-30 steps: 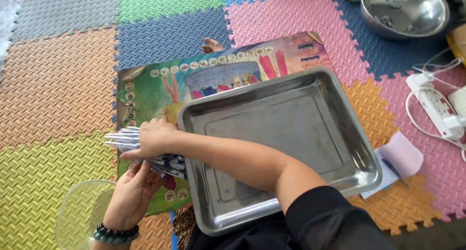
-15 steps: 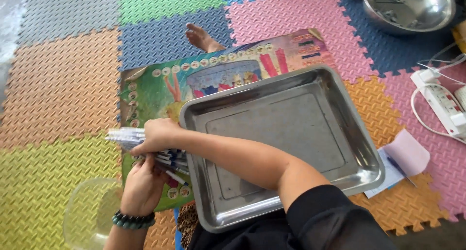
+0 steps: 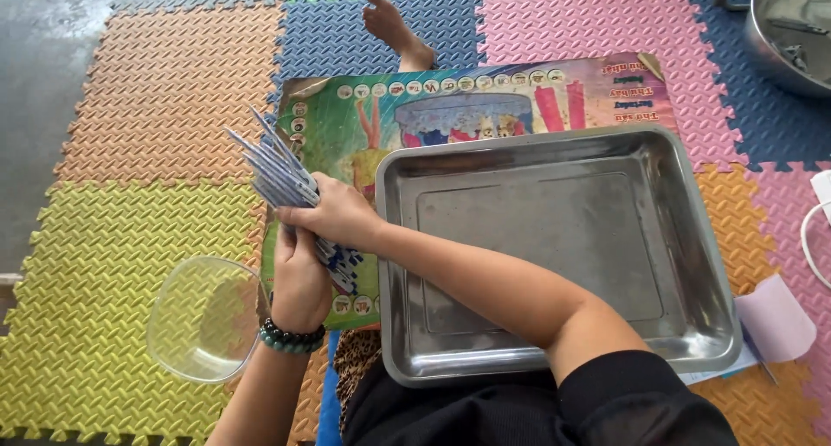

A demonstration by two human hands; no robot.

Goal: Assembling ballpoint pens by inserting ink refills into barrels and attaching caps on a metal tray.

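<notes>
Blue-white packet bundle, both hands gripping

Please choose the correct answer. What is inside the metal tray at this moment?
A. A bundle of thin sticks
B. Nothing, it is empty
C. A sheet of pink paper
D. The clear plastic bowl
B: the metal tray shows only its bare bottom; the bundle of thin sticks is in both hands, left of the tray, and the clear bowl lies on the mat.
</notes>
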